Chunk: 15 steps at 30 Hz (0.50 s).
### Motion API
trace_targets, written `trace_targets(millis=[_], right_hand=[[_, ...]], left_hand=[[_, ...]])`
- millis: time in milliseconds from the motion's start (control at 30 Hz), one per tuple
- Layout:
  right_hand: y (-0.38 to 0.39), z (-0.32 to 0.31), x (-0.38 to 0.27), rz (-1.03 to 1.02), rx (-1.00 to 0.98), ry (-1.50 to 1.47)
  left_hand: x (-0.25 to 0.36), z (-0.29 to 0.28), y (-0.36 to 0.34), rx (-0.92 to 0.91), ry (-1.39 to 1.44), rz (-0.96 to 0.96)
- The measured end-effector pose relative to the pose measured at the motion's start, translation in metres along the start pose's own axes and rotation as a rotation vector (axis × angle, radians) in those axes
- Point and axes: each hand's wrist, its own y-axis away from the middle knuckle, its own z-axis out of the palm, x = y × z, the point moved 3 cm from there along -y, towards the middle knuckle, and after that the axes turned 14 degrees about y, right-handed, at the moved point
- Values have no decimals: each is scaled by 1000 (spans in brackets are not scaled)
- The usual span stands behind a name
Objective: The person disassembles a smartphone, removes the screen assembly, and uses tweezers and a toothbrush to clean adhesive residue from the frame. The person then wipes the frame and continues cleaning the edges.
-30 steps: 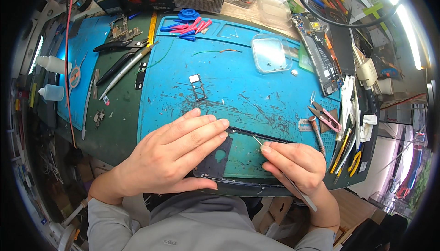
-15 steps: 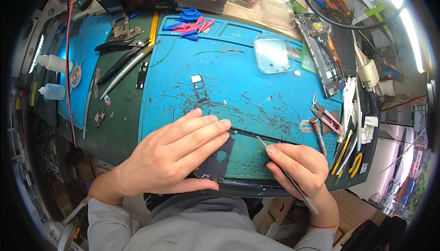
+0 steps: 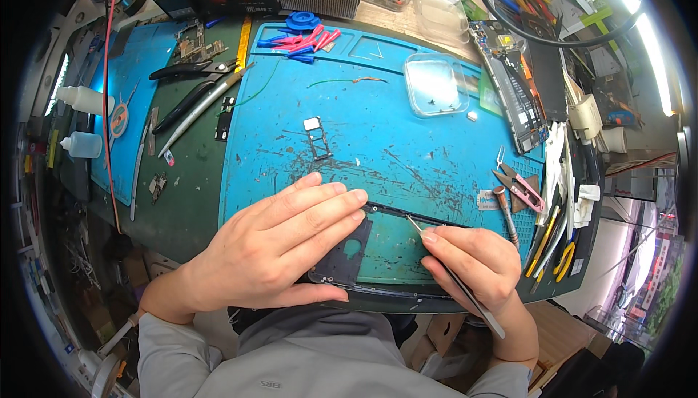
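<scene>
My left hand (image 3: 280,245) lies across a dark phone frame (image 3: 343,256), holding it with fingertips at its far side and thumb along its near edge. My right hand (image 3: 472,267) pinches slim metal tweezers (image 3: 459,285), their tip at the frame's thin far rail around a small fitting. The frame rests on a blue silicone mat (image 3: 367,143); much of its left part is hidden under my left hand. A small tray-like part (image 3: 317,138) with a white square lies just beyond.
A clear lidless box (image 3: 436,85) and pink and blue caps (image 3: 305,42) sit toward the back. A circuit assembly (image 3: 509,85), pink snips (image 3: 523,189) and yellow-handled tools (image 3: 563,252) line the right. Black pliers (image 3: 182,96) and squeeze bottles (image 3: 81,145) are at left.
Compared with a second ago, both hands sit very slightly farther right, and the tweezers' tip has shifted a little along the rail. Since half a second ago they are nearly still.
</scene>
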Motion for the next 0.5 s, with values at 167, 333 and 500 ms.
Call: trace_targets(millis=[167, 333, 500], right_hand=[[0, -1, -1, 5, 6, 7], [-1, 0, 0, 8, 9, -1], [1, 0, 0, 14, 14, -6]], left_hand=[[-1, 0, 0, 3, 5, 3], [0, -1, 1, 3, 11, -1], [-1, -1, 1, 1, 17, 2]])
